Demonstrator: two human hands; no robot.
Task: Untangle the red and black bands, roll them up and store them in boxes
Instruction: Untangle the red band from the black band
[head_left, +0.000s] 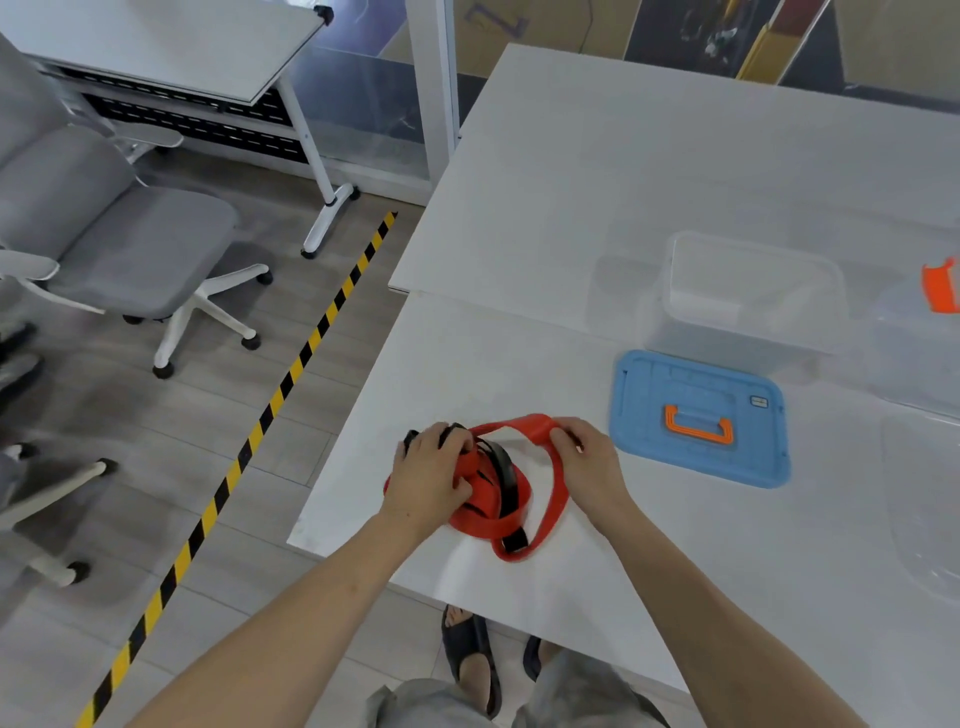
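A red band (550, 506) and a black band (506, 475) lie tangled in a heap near the front left corner of the white table (597, 197). My left hand (434, 478) presses down on the left side of the heap, fingers closed over both bands. My right hand (589, 457) pinches a raised loop of the red band at the heap's upper right. A clear plastic box (748, 291) stands open behind, with its blue lid (698, 415) and orange handle lying flat in front of it.
A second clear box with an orange part (940, 286) sits at the right edge. A grey office chair (130, 244) and another desk (171, 47) stand to the left beyond yellow-black floor tape (291, 374). My sandalled feet (470, 660) show under the table edge.
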